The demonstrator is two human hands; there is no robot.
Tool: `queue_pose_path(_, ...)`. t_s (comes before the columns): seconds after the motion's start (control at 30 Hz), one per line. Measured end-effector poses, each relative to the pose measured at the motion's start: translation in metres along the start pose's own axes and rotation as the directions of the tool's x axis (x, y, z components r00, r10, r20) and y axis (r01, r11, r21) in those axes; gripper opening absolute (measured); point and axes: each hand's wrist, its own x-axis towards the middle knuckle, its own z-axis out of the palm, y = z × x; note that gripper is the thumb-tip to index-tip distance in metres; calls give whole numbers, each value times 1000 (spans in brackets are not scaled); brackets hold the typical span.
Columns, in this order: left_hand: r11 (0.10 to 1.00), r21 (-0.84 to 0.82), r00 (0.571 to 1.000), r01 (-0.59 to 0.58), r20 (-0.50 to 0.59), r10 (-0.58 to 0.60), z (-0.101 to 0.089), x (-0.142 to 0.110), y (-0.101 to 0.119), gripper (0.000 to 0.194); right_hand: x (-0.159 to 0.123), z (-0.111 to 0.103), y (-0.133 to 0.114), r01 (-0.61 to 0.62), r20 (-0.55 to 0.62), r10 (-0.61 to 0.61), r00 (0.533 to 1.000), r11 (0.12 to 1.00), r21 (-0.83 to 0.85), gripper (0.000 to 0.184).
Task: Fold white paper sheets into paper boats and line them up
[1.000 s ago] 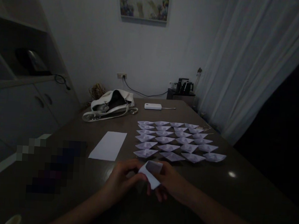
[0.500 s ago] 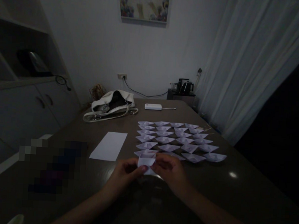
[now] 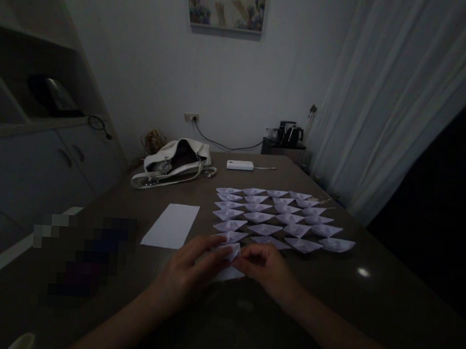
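Observation:
Both my hands are on a small folded white paper piece (image 3: 229,264) lying low on the dark table (image 3: 367,304), near its front middle. My left hand (image 3: 190,269) has its fingers laid over the paper's left side. My right hand (image 3: 264,268) pinches its right side with closed fingers. Just beyond the hands, several folded white paper boats (image 3: 281,219) lie in neat rows. A flat white sheet (image 3: 171,226) lies to the left of the boats, apart from my hands.
A white handbag (image 3: 174,163) and a white power bank (image 3: 240,165) with a cable lie at the table's far end. White curtains (image 3: 383,99) hang on the right, and cabinets (image 3: 32,167) stand on the left. A blurred patch (image 3: 82,255) covers the table's left part.
The paper piece came down from being held up in both hands to lying on the table. My left hand's fingers moved over it and my right hand shifted to its right side.

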Motion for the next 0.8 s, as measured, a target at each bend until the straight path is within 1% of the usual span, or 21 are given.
queue_pose_path(0.13, 980, 112, 987, -163, 9, 163, -5, 0, 3, 33, -1, 3, -2, -8, -6, 8, 1000, 1000, 18, 33)
queue_pose_path(0.2, 978, 117, 985, -174, 4, 175, -6, 2, 6, 30, -2, 5, -3, -10, -7, 10, 1000, 1000, 20, 32)
queue_pose_path(0.37, 998, 39, 997, -48, -63, 51, -2, 8, 15, 19, -4, 10, 0, 21, -53, -23, 998, 999, -39, 27)
queue_pose_path(0.43, 1000, -8, 998, 16, -58, -16, 0, 8, 19, 16, -5, 12, 2, 16, -82, -19, 996, 999, -47, 23)
queue_pose_path(0.5, 997, -51, 996, 66, -49, -68, 2, 9, 23, 14, -6, 14, 4, -14, -107, 9, 994, 999, -41, 19)
queue_pose_path(0.6, 992, -108, 997, 70, -29, -73, 3, 8, 27, 17, -8, 15, 4, -12, -114, 8, 993, 999, -34, 14)
queue_pose_path(0.7, 966, -229, 992, 120, -1, -123, 2, 9, 28, 16, -8, 15, 4, 44, -113, -48, 992, 998, -34, 14)
queue_pose_path(0.77, 924, -326, 978, 200, 10, -208, 2, 11, 28, 14, -8, 14, 3, 72, -121, -76, 990, 997, -40, 15)
queue_pose_path(0.8, 894, -368, 964, 254, 18, -267, 1, 11, 28, 12, -8, 13, 2, 84, -122, -90, 988, 995, -56, 15)
